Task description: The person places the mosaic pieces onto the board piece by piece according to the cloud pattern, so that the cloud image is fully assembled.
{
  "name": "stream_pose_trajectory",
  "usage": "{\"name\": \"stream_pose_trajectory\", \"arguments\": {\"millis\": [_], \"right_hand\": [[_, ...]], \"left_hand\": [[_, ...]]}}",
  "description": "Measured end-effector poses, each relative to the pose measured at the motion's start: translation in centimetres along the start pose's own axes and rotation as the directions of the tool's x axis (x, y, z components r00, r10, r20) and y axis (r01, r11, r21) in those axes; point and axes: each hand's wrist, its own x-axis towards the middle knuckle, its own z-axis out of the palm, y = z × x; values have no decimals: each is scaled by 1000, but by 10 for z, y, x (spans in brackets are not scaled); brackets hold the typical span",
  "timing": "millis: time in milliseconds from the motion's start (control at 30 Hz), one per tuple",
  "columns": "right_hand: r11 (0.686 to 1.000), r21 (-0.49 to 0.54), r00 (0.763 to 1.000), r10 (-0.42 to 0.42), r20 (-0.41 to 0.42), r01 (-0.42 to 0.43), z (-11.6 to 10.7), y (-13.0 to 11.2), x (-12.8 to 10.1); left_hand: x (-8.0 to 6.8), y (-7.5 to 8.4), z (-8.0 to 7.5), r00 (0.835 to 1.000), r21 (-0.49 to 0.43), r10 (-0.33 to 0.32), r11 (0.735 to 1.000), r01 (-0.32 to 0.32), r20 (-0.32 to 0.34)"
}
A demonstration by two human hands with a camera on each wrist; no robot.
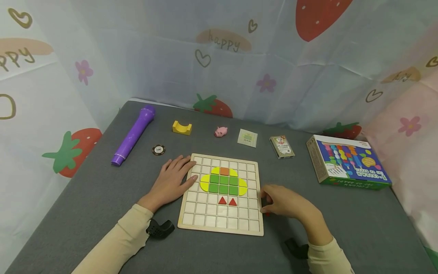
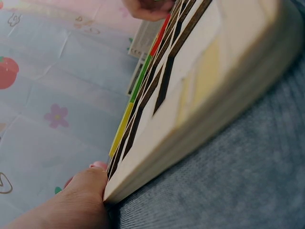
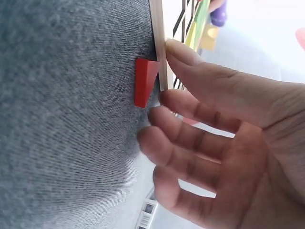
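Observation:
A wooden grid board (image 1: 211, 220) lies on the grey table, bearing green squares (image 1: 224, 180), yellow rounded pieces (image 1: 204, 182), an orange square (image 1: 224, 171) and two red triangles (image 1: 222, 200). My left hand (image 1: 171, 180) rests at the board's upper left edge, fingers extended and thumb over the rim. Beside the right edge, my right hand (image 1: 284, 199) has loosely bent fingers with nothing between them. Just below its fingertips a loose red wedge-like piece (image 3: 145, 82) sits on the cloth against the board's side; in the head view the hand mostly hides it.
Behind the board lie a purple microphone (image 1: 133, 135), a poker chip (image 1: 159, 150), a yellow arched block (image 1: 182, 128), a pink pig figure (image 1: 220, 131), a pattern card (image 1: 247, 138) and a playing-card box (image 1: 282, 147). A colourful box (image 1: 349, 161) stands at the right. A printed curtain borders the table.

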Motion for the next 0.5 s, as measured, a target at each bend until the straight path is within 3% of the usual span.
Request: {"name": "stream_pose_trajectory", "arguments": {"millis": [367,500], "right_hand": [[1000,23,999,-10,46,9,0,0,-5],[999,35,997,37,67,-40,1,-2,-6]], "left_hand": [[0,0,0,1000,1,6,1000,-6,-7],[0,2,-1,1000,-1,5,1000,-5,-3]]}}
